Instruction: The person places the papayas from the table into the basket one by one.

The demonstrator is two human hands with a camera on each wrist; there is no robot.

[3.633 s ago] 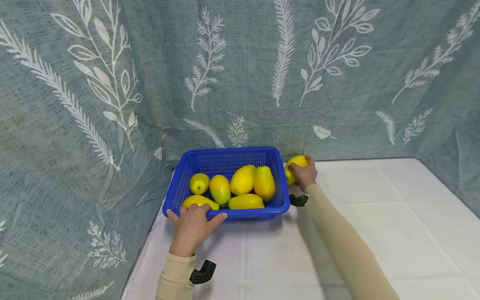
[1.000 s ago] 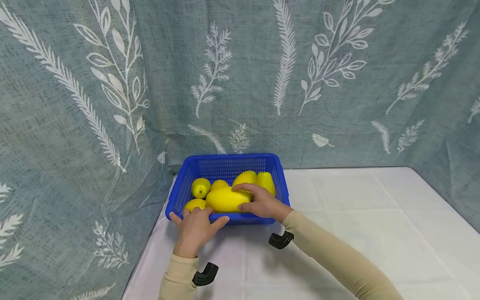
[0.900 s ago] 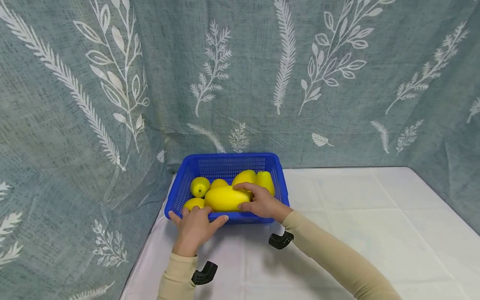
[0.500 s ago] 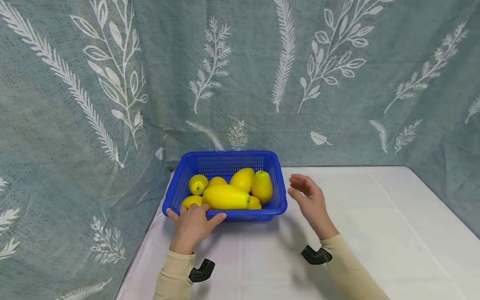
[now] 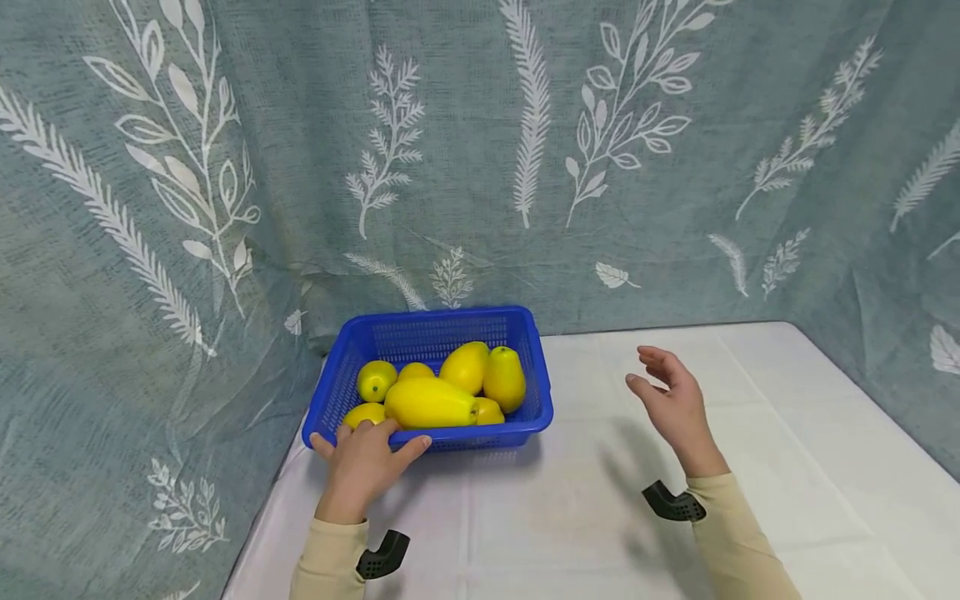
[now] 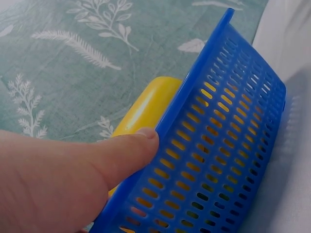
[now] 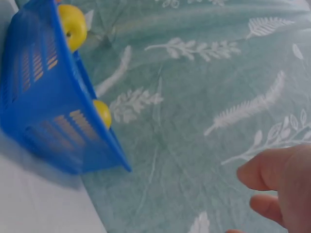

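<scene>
A blue plastic basket with slotted walls stands on the white cloth, several yellow fruits inside. On top, near the front wall, lies a long yellow papaya-like fruit. An upright pear-shaped yellow fruit leans at the right, and a rounder greenish-yellow one sits at the left. My left hand grips the front-left rim, fingers over the inside; in the left wrist view its thumb lies against the rim. My right hand hovers right of the basket, fingers loosely bent, holding nothing.
A white cloth covers the table. A green-grey curtain with white leaf prints hangs close behind the basket and along the left side. Black wrist mounts sit under both sleeves.
My right hand brought a long yellow fruit from right of the basket, laid it on the others, let go and drew back right. The left hand stayed on the rim; the head view shifted slightly.
</scene>
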